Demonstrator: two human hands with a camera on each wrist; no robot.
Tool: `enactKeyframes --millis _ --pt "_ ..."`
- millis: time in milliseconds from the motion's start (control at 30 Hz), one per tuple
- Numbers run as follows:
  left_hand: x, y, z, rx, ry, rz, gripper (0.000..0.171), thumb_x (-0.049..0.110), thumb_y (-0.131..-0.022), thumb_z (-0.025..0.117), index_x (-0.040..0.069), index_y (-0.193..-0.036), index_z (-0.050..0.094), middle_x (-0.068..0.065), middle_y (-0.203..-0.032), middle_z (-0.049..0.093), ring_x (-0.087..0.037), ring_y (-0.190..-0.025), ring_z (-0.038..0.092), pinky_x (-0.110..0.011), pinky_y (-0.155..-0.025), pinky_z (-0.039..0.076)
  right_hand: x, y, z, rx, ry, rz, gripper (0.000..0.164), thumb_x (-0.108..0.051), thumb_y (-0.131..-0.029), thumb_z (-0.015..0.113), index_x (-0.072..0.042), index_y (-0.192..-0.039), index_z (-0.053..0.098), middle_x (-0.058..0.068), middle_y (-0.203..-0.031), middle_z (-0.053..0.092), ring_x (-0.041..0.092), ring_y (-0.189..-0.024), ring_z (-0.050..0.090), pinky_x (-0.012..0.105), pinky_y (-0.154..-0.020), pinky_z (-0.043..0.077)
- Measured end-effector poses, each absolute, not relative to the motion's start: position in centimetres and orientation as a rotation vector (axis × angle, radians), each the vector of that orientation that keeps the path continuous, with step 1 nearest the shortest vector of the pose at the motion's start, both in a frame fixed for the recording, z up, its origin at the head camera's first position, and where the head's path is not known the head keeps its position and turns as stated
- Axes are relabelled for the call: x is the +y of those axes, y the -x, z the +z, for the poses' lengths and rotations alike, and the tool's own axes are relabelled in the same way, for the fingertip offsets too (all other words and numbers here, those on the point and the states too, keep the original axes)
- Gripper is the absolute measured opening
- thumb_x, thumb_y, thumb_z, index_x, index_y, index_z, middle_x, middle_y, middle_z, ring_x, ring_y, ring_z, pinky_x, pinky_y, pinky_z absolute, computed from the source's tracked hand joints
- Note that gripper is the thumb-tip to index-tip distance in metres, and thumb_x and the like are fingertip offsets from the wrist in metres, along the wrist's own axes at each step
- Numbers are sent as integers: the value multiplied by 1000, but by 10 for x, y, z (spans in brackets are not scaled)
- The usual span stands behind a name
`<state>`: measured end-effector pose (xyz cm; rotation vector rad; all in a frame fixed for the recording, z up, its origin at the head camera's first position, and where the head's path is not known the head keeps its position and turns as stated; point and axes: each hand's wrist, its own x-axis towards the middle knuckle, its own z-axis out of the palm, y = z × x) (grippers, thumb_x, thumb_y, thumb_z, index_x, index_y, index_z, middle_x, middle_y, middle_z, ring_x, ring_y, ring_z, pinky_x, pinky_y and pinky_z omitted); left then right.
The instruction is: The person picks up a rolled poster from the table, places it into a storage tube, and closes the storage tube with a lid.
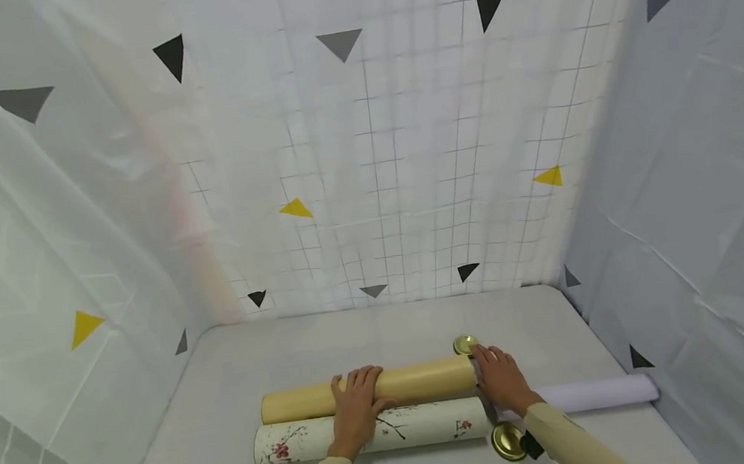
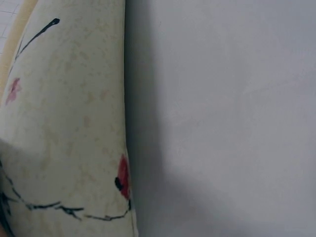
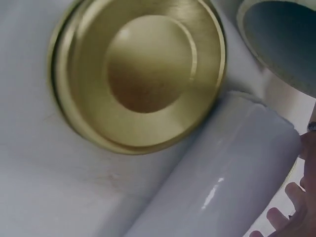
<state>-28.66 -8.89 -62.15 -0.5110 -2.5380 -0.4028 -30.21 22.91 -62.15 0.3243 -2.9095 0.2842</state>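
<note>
A yellow cardboard tube (image 1: 428,379) lies across the table, just behind a cream tube printed with blossom branches (image 1: 433,424). My left hand (image 1: 355,409) holds the yellow tube near its middle, fingers over the top and thumb on the near side. At that tube's right end, the extended fingers of my right hand (image 1: 502,379) touch its edge. In the right wrist view, the blossom tube shows its dark hollow end (image 3: 281,39). A gold round lid (image 3: 148,64) lies beside a white roll (image 3: 227,163), whose end is near my right hand.
A second gold lid (image 1: 464,344) sits behind the yellow tube's right end. The white roll stretches to the table's right edge. Pale sheets with black, grey and yellow triangles (image 1: 297,208) enclose the table (image 1: 382,329) at the back and both sides.
</note>
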Motion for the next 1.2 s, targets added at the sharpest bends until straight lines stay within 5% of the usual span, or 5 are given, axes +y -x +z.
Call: enactKeyframes --millis 367,833,1200 --pt "-91 290 -628 -2583 504 -425 65 58 -82 69 20 -135 62 -1 -133 66 -25 -123 59 -63 -107 37 223 304 -627 -2877 -329 281 54 -7 -86 74 -1 -136 55 19 -130 64 44 -119 59 64 -100 48" --pt "-93 286 -627 -2557 510 -381 65 58 -82 69 19 -133 64 -1 -131 67 -25 -121 60 -63 -105 39 224 301 -620 -2899 -127 190 59 -12 -90 73 1 -144 53 23 -115 67 40 -102 63 56 -79 54" --pt "-93 287 -624 -2581 500 -337 65 62 -83 66 23 -135 62 2 -133 66 -22 -123 60 -61 -107 39 231 308 -627 -2696 -207 284 52 -7 -79 82 4 -126 63 28 -121 62 47 -103 61 59 -73 56"
